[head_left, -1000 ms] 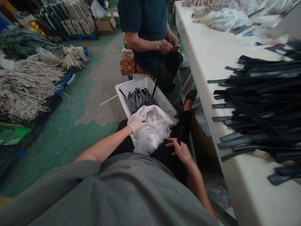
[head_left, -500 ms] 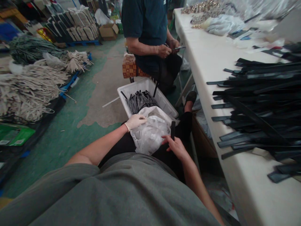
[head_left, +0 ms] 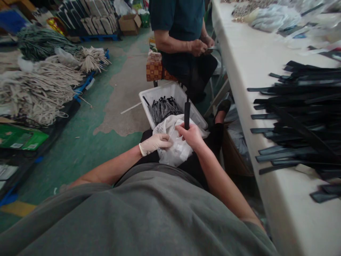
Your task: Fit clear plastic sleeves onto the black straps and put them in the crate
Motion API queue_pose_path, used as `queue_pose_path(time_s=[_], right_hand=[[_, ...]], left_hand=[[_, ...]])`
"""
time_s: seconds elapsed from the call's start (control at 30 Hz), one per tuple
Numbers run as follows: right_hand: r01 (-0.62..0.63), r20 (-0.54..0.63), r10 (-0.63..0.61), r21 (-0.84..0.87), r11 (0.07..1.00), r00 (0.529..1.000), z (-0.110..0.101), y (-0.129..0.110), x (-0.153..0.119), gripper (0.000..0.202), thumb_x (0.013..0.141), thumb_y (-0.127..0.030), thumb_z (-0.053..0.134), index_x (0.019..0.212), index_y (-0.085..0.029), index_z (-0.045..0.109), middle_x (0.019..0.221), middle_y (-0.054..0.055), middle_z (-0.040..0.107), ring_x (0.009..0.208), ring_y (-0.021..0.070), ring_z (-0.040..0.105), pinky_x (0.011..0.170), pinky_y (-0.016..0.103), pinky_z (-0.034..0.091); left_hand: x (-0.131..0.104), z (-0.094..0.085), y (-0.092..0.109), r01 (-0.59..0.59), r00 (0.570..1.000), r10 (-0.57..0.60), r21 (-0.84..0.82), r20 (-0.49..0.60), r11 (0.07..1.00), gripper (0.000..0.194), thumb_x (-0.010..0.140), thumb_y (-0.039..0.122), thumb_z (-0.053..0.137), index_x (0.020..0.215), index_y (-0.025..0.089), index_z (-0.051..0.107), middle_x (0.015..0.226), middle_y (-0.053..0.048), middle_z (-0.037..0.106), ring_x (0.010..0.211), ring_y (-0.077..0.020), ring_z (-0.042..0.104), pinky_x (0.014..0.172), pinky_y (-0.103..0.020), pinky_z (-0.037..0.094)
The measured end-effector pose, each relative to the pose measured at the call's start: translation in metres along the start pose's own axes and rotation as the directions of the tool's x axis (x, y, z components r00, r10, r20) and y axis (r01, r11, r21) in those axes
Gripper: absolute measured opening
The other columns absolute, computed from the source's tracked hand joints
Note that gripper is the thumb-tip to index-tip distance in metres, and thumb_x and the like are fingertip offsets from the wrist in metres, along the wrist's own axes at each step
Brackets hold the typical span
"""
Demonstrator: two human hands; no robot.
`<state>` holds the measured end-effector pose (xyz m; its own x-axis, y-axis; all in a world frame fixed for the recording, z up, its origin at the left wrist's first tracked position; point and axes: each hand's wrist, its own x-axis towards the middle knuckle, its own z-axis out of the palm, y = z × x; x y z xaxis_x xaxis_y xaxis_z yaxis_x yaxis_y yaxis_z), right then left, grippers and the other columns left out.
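My left hand (head_left: 155,144), in a pale glove, lies on a crumpled clear plastic bag (head_left: 174,154) in my lap, its fingers closed at the bag's edge. Beside it, my right hand (head_left: 191,136) is bare and grips a flat black strap (head_left: 187,115) that stands upright from the fist. The right thumb and forefinger are close to the bag's opening; whether they touch the plastic I cannot tell. Just beyond the bag is a white plastic tub (head_left: 199,119) holding a heap of black straps (head_left: 165,107).
A white-covered table (head_left: 237,67) runs along my right, with many black straps (head_left: 298,121) piled on it. A co-worker (head_left: 178,21) sits ahead, handling a small item. Cord bundles (head_left: 39,89) lie on pallets at left. A cardboard box (head_left: 236,149) stands under the table.
My right hand has moved up and inward to the bag, raising the black strap. My left hand has shifted slightly right and down. The whole view has moved a little.
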<state>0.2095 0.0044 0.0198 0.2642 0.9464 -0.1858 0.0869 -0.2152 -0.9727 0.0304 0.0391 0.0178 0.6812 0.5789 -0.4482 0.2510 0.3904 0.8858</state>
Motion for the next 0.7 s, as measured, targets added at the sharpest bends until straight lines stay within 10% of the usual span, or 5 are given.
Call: queue_pose_path(time_s=[0.4,0.57,0.7], right_hand=[[0.145,0.126,-0.115,-0.265,0.953,0.985,0.009,-0.028,0.001,0.026,0.085,-0.040,0.055,0.076,-0.016,0.061,0.058,-0.002,0.059,0.050,0.0090,0.049,0.049,0.020,0.040],[0.083,0.252,-0.029,-0.207,0.975,0.967,-0.002,-0.020,-0.007,0.035,0.095,-0.040,0.035,0.099,-0.016,0.060,0.074,0.001,0.066,0.048,0.0078,0.051,0.049,0.020,0.042],[0.052,0.321,0.032,-0.248,0.967,0.947,-0.014,-0.002,-0.028,0.040,0.096,-0.043,0.033,0.080,-0.019,0.060,0.058,0.000,0.062,0.047,0.0110,0.053,0.057,0.024,0.046]], left_hand=[[-0.022,-0.001,-0.005,0.227,0.966,-0.228,0.019,0.126,0.974,0.028,0.065,0.033,0.080,0.069,0.007,0.074,0.062,-0.011,0.069,0.054,-0.0167,0.058,0.057,-0.028,0.047],[-0.020,-0.075,0.032,0.068,0.987,-0.090,-0.162,-0.137,0.984,0.021,0.081,0.030,0.068,0.077,0.009,0.070,0.069,-0.007,0.071,0.064,-0.0138,0.064,0.069,-0.026,0.051],[-0.028,-0.147,0.057,-0.419,0.805,0.081,-0.466,-0.588,0.780,0.025,0.097,0.027,0.046,0.085,0.017,0.066,0.075,0.001,0.070,0.076,-0.0081,0.065,0.083,-0.024,0.051]])
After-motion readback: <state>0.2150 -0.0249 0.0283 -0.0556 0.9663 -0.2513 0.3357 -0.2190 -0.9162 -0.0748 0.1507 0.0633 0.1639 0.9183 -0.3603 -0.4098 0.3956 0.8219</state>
